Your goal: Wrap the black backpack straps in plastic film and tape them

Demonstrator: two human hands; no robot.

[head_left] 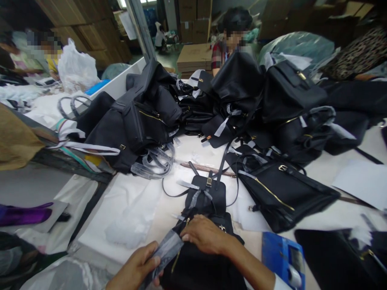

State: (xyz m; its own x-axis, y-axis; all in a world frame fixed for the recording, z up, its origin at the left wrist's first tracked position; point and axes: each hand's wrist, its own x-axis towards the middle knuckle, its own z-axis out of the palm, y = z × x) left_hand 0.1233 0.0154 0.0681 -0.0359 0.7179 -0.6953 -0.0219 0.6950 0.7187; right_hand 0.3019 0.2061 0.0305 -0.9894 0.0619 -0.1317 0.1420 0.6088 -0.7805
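Observation:
A black backpack [208, 262] lies in front of me, its flap [219, 193] folded back and showing a gold buckle. My left hand [143, 262] is closed around a strap [167, 249] wrapped in clear plastic, at the bag's left side. Over the top of the bag lies my right hand [204, 234], fingers curled and closed on it by the upper end of that strap. What exactly is under its fingertips is hidden. A gold zip shows beside the wrapped strap.
Black bags [145, 117] are heaped along the far side of the table. Another backpack [278, 189] lies right, beyond a blue tape dispenser-like object [282, 257]. White sheets [127, 209] cover the left. Opposite sits a person [219, 54]; other people work at the far left.

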